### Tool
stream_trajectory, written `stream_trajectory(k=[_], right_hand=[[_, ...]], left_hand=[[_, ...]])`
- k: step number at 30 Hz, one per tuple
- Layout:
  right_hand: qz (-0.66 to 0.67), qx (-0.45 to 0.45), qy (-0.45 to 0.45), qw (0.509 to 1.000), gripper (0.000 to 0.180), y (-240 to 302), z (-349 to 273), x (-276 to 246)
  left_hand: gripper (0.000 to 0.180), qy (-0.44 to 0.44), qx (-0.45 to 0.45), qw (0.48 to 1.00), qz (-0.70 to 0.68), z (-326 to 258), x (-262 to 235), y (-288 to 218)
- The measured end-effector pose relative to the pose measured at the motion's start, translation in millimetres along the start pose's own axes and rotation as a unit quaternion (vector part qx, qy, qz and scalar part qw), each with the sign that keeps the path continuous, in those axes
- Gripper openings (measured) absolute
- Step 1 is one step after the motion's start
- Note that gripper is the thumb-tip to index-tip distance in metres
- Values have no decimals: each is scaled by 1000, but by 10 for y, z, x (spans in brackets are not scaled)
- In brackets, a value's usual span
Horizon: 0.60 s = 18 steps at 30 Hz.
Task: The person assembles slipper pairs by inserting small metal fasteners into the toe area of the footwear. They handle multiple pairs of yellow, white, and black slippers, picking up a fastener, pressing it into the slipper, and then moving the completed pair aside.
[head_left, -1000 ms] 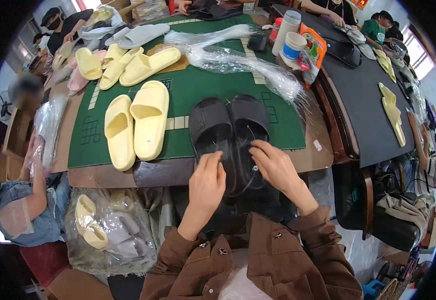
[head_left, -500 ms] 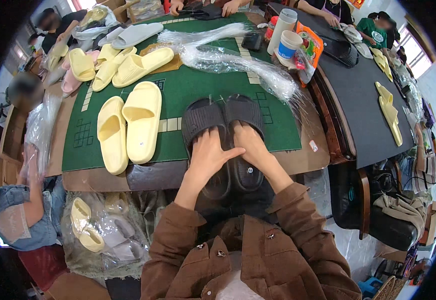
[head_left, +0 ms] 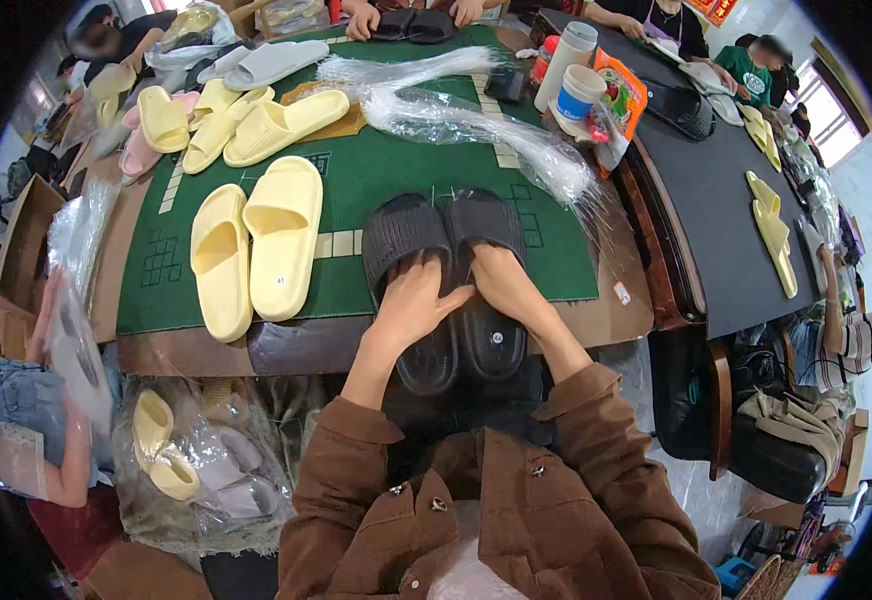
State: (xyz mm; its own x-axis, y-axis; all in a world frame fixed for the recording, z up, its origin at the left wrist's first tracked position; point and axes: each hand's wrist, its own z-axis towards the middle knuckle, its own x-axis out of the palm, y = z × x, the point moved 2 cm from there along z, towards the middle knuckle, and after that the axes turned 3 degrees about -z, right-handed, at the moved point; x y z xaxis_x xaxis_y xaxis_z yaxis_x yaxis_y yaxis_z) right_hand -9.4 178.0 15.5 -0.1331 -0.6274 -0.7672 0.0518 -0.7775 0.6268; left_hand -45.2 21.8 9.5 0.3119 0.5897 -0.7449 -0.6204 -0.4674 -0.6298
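A pair of black slide slippers lies side by side in front of me, toes away, heels over the table's near edge. My left hand (head_left: 408,312) has its fingers tucked under the strap of the left black slipper (head_left: 428,362), thumb stretched toward the right one. Under the strap of the right black slipper (head_left: 493,352), my right hand (head_left: 506,287) has its fingers in the opening on the inner side. Both sets of fingertips are hidden. Thin clear strands (head_left: 443,194) stick up by the toes, between the two slippers.
Left on the green mat (head_left: 356,185) lies a pale yellow pair (head_left: 286,240), more slippers behind. A clear strand bundle (head_left: 496,135) crosses the mat. Cups (head_left: 578,92) stand far right. Co-workers sit around; one handles another black pair (head_left: 414,25). Bagged slippers (head_left: 211,460) lie below left.
My right hand has shifted slightly left, and my left thumb has drawn in a little. More of the clear strands shows above the toes. The far co-worker's black pair now lies flat side by side.
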Motion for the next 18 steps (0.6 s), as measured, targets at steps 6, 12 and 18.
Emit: stream_trajectory(k=[6, 12, 18], right_hand=[[-29, -23, -58, 998, 21, 21, -38, 80], [-109, -196, -200, 954, 31, 205, -290, 16], [136, 12, -102, 985, 22, 428, -152, -586]], left_hand=[[47, -58, -52, 996, 52, 58, 109, -96], [46, -126, -63, 984, 107, 66, 149, -136], [46, -38, -150, 986, 59, 46, 84, -229]])
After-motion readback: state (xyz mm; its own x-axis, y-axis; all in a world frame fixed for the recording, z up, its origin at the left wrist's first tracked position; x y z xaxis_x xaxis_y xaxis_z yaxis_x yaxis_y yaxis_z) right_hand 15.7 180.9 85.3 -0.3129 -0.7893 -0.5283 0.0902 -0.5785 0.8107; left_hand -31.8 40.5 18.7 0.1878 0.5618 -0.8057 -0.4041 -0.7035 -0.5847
